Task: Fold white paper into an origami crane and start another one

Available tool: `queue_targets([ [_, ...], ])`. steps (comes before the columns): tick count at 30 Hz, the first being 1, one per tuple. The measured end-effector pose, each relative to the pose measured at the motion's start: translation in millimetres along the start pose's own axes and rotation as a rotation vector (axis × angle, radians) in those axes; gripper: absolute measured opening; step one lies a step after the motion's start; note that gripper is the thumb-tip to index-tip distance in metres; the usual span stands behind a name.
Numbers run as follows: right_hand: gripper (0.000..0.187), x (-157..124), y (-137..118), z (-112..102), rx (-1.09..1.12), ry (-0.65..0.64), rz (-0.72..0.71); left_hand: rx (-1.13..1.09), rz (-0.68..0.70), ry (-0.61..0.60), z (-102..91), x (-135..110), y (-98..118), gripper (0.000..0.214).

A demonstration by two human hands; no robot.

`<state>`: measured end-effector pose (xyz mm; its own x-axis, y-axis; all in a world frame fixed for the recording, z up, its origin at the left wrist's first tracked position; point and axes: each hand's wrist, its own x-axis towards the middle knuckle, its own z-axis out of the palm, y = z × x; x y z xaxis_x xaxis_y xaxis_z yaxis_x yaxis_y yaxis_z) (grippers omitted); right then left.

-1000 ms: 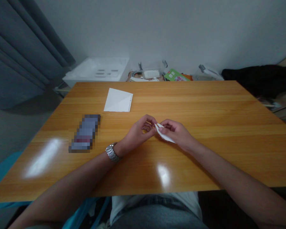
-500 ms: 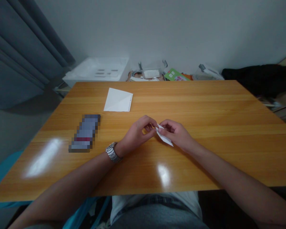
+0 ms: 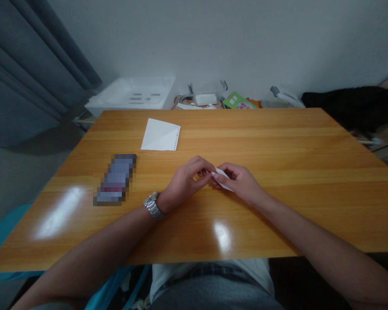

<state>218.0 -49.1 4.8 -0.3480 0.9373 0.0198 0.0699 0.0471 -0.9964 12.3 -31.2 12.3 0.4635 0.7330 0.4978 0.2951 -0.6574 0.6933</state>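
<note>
Both of my hands meet over the middle of the wooden table (image 3: 278, 142). My left hand (image 3: 186, 181), with a metal watch (image 3: 153, 206) on its wrist, pinches the near tip of a small folded white paper (image 3: 222, 179). My right hand (image 3: 239, 181) grips the same paper from the right, its fingers curled over it. Most of the paper is hidden under my right fingers. Both hands rest low on the tabletop.
A flat white sheet with a perforated edge (image 3: 161, 135) lies at the far left of the table. A pixelated dark object (image 3: 115, 180) lies left of my hands. Behind the table are a white box (image 3: 132, 95), clutter on the floor (image 3: 213, 101) and dark cloth (image 3: 352, 105).
The folded paper has turned flatter and slipped further under my right fingers. Both hands stayed in the same spot, with small finger movements.
</note>
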Motion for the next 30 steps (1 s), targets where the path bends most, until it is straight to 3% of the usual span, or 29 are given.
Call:
queue_targets([
  [12,0.027,-1.0,-5.6,4.1,0.059,0.063,-0.017,0.051,0.021,0.067,0.8,-0.2,4.9,0.002],
  [21,0.025,-0.9,-3.0,3.0,-0.010,0.093,-0.075,0.098,0.129,0.113,-0.1,-0.8,6.3,0.003],
  [30,0.023,-1.2,-6.4,3.5,0.014,0.137,-0.102,0.050,0.081,0.092,0.0,-1.1,7.0,0.001],
])
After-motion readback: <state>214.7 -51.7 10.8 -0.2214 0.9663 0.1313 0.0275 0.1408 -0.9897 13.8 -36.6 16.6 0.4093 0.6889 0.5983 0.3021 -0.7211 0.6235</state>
